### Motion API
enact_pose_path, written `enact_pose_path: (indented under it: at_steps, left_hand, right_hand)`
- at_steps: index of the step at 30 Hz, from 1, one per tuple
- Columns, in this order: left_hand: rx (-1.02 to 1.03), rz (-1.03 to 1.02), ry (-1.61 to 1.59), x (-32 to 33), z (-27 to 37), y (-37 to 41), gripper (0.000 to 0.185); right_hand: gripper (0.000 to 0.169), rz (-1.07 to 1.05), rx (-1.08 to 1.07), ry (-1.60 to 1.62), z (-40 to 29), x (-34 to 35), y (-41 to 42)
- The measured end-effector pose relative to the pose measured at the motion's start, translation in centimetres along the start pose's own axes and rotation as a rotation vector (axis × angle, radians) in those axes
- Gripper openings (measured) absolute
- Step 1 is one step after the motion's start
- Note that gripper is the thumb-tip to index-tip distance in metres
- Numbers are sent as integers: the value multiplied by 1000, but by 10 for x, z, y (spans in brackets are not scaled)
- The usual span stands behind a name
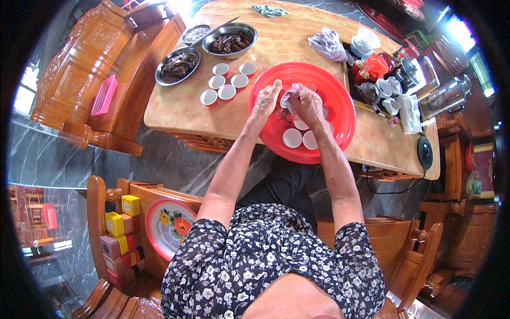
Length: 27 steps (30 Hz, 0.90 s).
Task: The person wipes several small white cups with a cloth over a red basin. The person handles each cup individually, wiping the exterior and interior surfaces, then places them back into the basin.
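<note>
Over a large red plastic basin [336, 139], my left hand [266, 99] grips a small cup [285, 99] with a white inside. My right hand [306, 104] holds a pale cloth [294, 91] pressed at the cup's mouth. More small cups lie in the basin; two white round ones [292, 138] show below my right hand, others are partly hidden by that hand and forearm. On the table left of the basin stand several red cups with white insides [227, 92], upright in a loose cluster.
Three metal bowls, two with dark food [229, 43], stand at the table's back left, chopsticks across them. A crumpled cloth [327, 44] and a tray of teaware [367, 92] lie right of the basin. A steel thermos [446, 97] stands farther right; a green cloth [269, 10] lies behind.
</note>
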<state>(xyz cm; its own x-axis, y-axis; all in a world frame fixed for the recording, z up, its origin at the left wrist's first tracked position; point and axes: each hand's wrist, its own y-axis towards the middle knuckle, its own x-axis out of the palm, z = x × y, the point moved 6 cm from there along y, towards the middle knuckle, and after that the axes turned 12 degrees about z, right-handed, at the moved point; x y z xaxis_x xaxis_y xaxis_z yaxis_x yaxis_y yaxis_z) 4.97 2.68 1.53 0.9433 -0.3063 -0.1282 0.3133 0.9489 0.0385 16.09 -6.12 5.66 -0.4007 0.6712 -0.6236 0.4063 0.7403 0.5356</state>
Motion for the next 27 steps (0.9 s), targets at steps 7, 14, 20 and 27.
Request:
enact_pose_path:
  at_steps: [7,14,20,27]
  left_hand:
    - [-287,-182,-13,11,-22,-2,72]
    - [-376,-102,16,7,-20,-3,65]
    - [-371,-240,-131,11,-21,-3,51]
    - [-220,-283,-285,10,7,-13,35]
  right_hand:
    - [30,-15,-101,36,-10,-1,-1]
    - [37,-50,-218,116,-27,-6,-2]
    - [24,-7,-165,-27,-25,-3,-3]
    - [23,-7,90,68,-4,5,-2]
